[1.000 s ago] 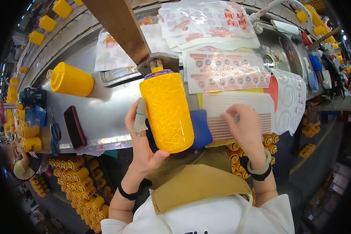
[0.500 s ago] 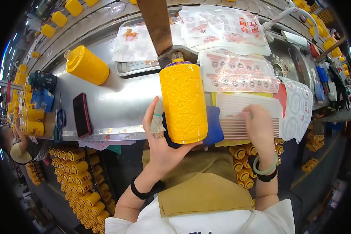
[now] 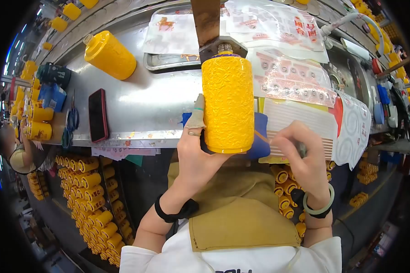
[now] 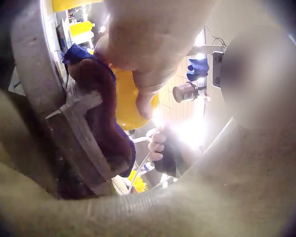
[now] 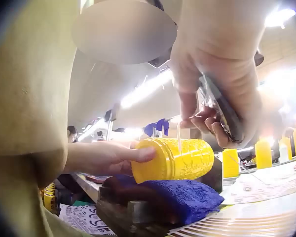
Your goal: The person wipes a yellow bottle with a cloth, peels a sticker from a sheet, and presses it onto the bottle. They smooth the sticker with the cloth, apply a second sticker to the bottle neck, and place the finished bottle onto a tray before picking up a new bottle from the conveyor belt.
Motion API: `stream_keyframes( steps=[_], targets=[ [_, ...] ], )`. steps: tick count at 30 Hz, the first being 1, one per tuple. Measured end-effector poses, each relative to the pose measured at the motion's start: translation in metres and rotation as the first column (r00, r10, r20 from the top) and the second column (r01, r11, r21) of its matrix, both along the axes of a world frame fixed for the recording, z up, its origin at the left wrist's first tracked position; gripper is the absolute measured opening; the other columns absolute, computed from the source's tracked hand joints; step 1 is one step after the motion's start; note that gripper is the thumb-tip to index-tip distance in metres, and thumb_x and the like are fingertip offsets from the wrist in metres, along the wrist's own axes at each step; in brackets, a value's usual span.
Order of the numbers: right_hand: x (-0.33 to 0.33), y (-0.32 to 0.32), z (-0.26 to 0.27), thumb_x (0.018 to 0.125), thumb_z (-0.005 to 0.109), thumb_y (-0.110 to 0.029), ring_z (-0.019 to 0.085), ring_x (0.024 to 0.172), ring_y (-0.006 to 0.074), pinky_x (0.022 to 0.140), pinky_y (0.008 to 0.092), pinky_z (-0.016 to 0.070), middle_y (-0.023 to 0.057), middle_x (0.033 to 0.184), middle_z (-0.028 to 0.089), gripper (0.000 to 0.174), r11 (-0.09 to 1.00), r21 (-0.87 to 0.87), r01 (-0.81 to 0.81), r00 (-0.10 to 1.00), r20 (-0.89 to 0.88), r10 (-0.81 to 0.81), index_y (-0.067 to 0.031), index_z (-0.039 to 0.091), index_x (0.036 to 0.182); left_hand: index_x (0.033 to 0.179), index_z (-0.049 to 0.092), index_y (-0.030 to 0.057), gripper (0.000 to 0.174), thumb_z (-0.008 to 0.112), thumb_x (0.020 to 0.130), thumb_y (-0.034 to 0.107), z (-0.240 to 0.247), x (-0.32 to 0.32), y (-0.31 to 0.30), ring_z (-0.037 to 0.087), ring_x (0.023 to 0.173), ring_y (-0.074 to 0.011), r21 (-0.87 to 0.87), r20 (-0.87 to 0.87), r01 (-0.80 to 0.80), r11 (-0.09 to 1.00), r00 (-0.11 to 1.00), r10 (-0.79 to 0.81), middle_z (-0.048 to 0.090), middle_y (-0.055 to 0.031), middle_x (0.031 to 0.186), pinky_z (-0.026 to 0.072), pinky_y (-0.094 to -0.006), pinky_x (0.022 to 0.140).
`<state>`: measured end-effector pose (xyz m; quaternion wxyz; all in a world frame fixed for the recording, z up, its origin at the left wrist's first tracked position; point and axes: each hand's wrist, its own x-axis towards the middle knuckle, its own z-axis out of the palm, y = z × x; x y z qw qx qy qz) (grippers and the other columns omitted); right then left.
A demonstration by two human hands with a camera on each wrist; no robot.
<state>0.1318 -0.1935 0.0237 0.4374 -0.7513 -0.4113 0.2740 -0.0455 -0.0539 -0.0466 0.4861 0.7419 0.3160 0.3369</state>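
Note:
A yellow embossed bottle (image 3: 228,104) lies over a blue cloth (image 3: 261,125) on a support, its glass neck at a metal bracket (image 3: 209,48). My left hand (image 3: 196,159) grips the bottle by its left side and base, thumb along the bottom edge. A pale cover with a green band sits on one left finger. To the right of the bottle, my right hand (image 3: 303,154) pinches a thin strip (image 5: 179,137) between thumb and finger, close to the bottle's side. A dark, shiny object (image 5: 222,111) sits in the right palm; its kind cannot be told.
Striped sticker sheets (image 3: 300,125) lie under and beyond my right hand, with printed sheets (image 3: 291,75) behind. Another yellow bottle (image 3: 111,54), a phone (image 3: 98,116) and scissors (image 3: 70,120) are on the left of the metal table (image 3: 164,100). Racks of yellow bottles (image 3: 93,195) stand below.
The view has shifted. My left hand has turned the bottle more upright in view and settled at its base. My right hand has come off the striped sheet toward the bottle, a thin strip now showing.

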Motion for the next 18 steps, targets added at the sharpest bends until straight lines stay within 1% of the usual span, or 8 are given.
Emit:
stream_keyframes(
  steps=[4, 8, 11, 13, 14, 16, 17, 18],
  targets=[
    [-0.010, 0.006, 0.011, 0.089, 0.073, -0.007, 0.055, 0.070, 0.0145, 0.065, 0.0286, 0.0431, 0.0051, 0.078, 0.062, 0.008, 1.000, 0.014, -0.024, 0.997, -0.072, 0.025, 0.0001, 0.069, 0.088, 0.150, 0.042, -0.0067, 0.104, 0.097, 0.067, 0.024, 0.003, -0.005, 0.001, 0.062, 0.117, -0.0352, -0.031, -0.169, 0.034, 0.999, 0.985, -0.039, 0.059, -0.0238, 0.131, 0.0499, -0.0427, 0.100],
    [-0.021, 0.014, 0.022, 0.088, 0.074, -0.006, 0.054, 0.069, 0.0149, 0.063, 0.0285, 0.0426, 0.0053, 0.077, 0.061, 0.009, 0.987, 0.074, -0.145, 0.984, -0.091, 0.151, 0.0003, 0.068, 0.087, 0.151, 0.038, -0.0064, 0.106, 0.096, 0.068, 0.025, 0.001, -0.003, -0.003, 0.059, 0.122, -0.0375, -0.007, -0.122, 0.019, 1.000, 0.992, -0.020, 0.056, -0.0247, 0.133, 0.0472, -0.0446, 0.104],
    [-0.028, 0.020, 0.011, 0.087, 0.075, -0.006, 0.054, 0.068, 0.0151, 0.062, 0.0286, 0.0423, 0.0058, 0.076, 0.061, 0.010, 0.981, 0.089, -0.175, 0.973, -0.138, 0.186, 0.0007, 0.068, 0.087, 0.154, 0.033, -0.0052, 0.105, 0.093, 0.072, 0.021, 0.005, -0.006, -0.006, 0.056, 0.127, -0.0392, -0.105, -0.056, 0.045, 0.993, 0.997, -0.051, 0.053, -0.0248, 0.137, 0.0448, -0.0436, 0.107],
    [-0.029, 0.022, 0.000, 0.088, 0.074, -0.007, 0.053, 0.066, 0.0150, 0.062, 0.0290, 0.0419, 0.0060, 0.075, 0.060, 0.010, 0.987, 0.075, -0.140, 0.978, -0.145, 0.150, 0.0009, 0.068, 0.086, 0.156, 0.030, -0.0044, 0.104, 0.091, 0.074, 0.019, 0.005, -0.017, -0.005, 0.051, 0.133, -0.0344, 0.036, -0.108, 0.158, 0.987, 0.982, -0.153, 0.052, -0.0226, 0.141, 0.0395, -0.0397, 0.113],
    [-0.029, 0.022, -0.002, 0.088, 0.074, -0.007, 0.053, 0.066, 0.0150, 0.062, 0.0290, 0.0419, 0.0060, 0.075, 0.060, 0.010, 0.987, 0.075, -0.143, 0.977, -0.146, 0.152, 0.0009, 0.068, 0.086, 0.156, 0.030, -0.0044, 0.104, 0.091, 0.074, 0.019, 0.006, -0.022, -0.004, 0.051, 0.133, -0.0344, 0.035, -0.109, 0.155, 0.987, 0.982, -0.151, 0.052, -0.0226, 0.141, 0.0395, -0.0397, 0.113],
    [-0.028, 0.020, -0.005, 0.089, 0.074, -0.007, 0.052, 0.066, 0.0146, 0.062, 0.0291, 0.0418, 0.0060, 0.075, 0.060, 0.011, 0.995, 0.040, -0.091, 0.982, -0.162, 0.096, 0.0009, 0.068, 0.085, 0.162, 0.016, -0.0024, 0.099, 0.077, 0.084, 0.006, 0.011, -0.028, -0.006, 0.029, 0.152, -0.0281, -0.289, 0.117, 0.283, 0.915, 0.959, -0.259, 0.027, -0.0165, 0.165, 0.0229, -0.0408, 0.123],
    [-0.027, 0.020, -0.007, 0.089, 0.074, -0.007, 0.052, 0.066, 0.0146, 0.062, 0.0291, 0.0418, 0.0060, 0.075, 0.060, 0.011, 0.995, 0.038, -0.092, 0.982, -0.165, 0.097, 0.0009, 0.068, 0.085, 0.162, 0.016, -0.0024, 0.099, 0.077, 0.084, 0.006, 0.012, -0.029, -0.006, 0.029, 0.152, -0.0281, -0.291, 0.115, 0.281, 0.915, 0.959, -0.258, 0.027, -0.0165, 0.165, 0.0229, -0.0408, 0.123],
    [-0.027, 0.019, -0.008, 0.088, 0.074, -0.007, 0.052, 0.066, 0.0144, 0.062, 0.0291, 0.0419, 0.0060, 0.075, 0.060, 0.011, 0.996, 0.035, -0.087, 0.982, -0.165, 0.091, 0.0010, 0.068, 0.085, 0.163, 0.013, -0.0014, 0.094, 0.070, 0.087, 0.002, 0.014, -0.028, -0.007, 0.023, 0.154, -0.0274, -0.363, 0.165, 0.281, 0.888, 0.958, -0.236, 0.022, -0.0163, 0.167, 0.0190, -0.0407, 0.124]
  ],
)
